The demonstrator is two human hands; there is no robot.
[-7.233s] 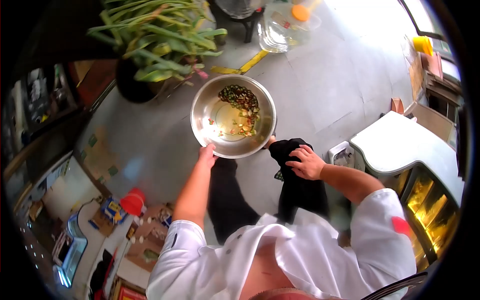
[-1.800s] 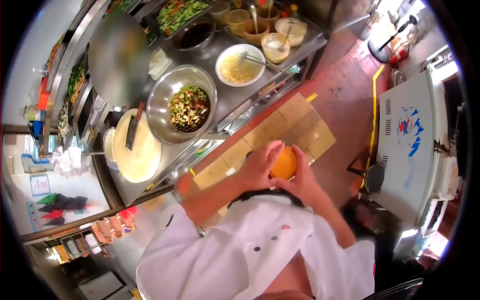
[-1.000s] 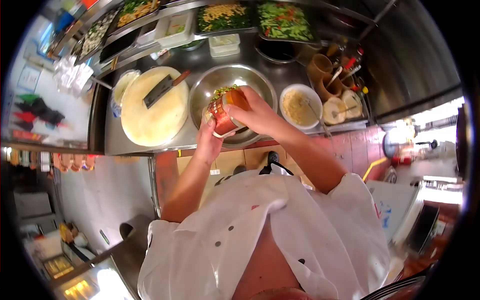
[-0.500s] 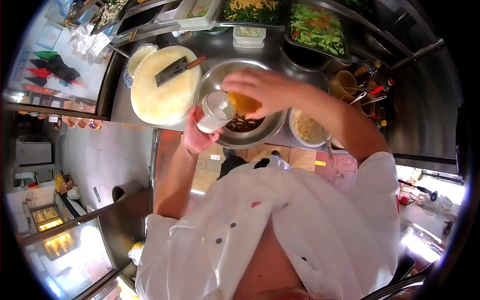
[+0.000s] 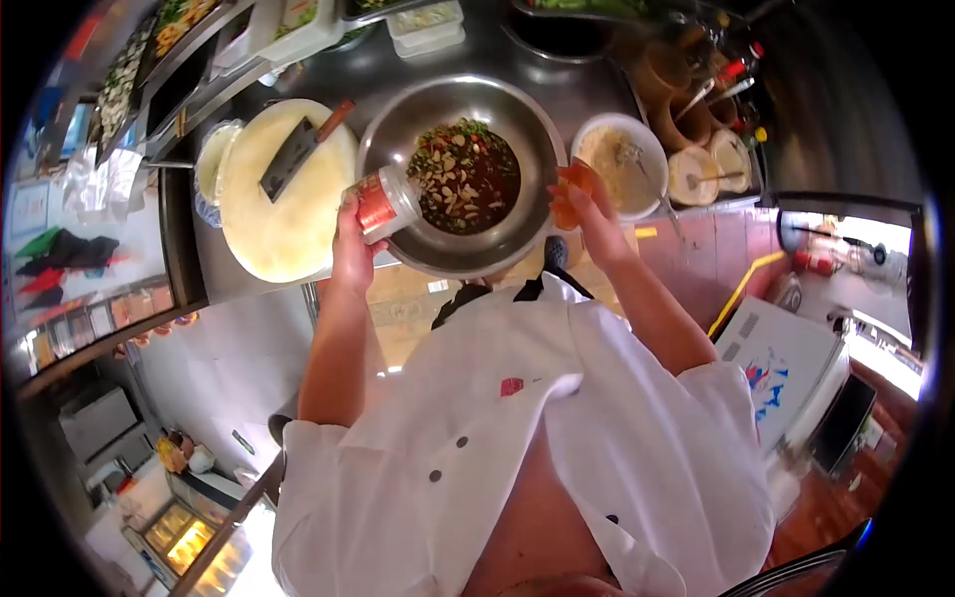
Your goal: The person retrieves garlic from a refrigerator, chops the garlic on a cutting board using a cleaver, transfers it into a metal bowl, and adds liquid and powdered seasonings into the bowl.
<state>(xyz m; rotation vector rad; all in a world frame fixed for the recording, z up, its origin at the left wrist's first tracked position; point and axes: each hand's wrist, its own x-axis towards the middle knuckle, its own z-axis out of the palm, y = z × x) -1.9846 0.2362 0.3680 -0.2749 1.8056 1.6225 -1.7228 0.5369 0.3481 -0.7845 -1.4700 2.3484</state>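
My left hand (image 5: 353, 244) is wrapped round a clear jar (image 5: 402, 195) with a red label. The jar lies tilted over the left rim of a large steel bowl (image 5: 398, 114), its clear end toward the bowl. In the bowl is a dark sauce (image 5: 497, 179) with pale slices and chopped greens. At the bowl's right rim, my right hand (image 5: 597, 214) grips an orange lid (image 5: 574, 189); the fingers partly cover it.
Left of the bowl, a cleaver (image 5: 293, 154) rests on a round cutting board (image 5: 279, 219). On the right stand a white bowl of pale crumbs (image 5: 609, 154) with a spoon and several brown pots (image 5: 662, 75). Food containers (image 5: 428, 30) line the back.
My right hand has moved right with the orange lid, from over the bowl to its right rim. The jar has turned from upright to tilted, showing its red label. The view has shifted.
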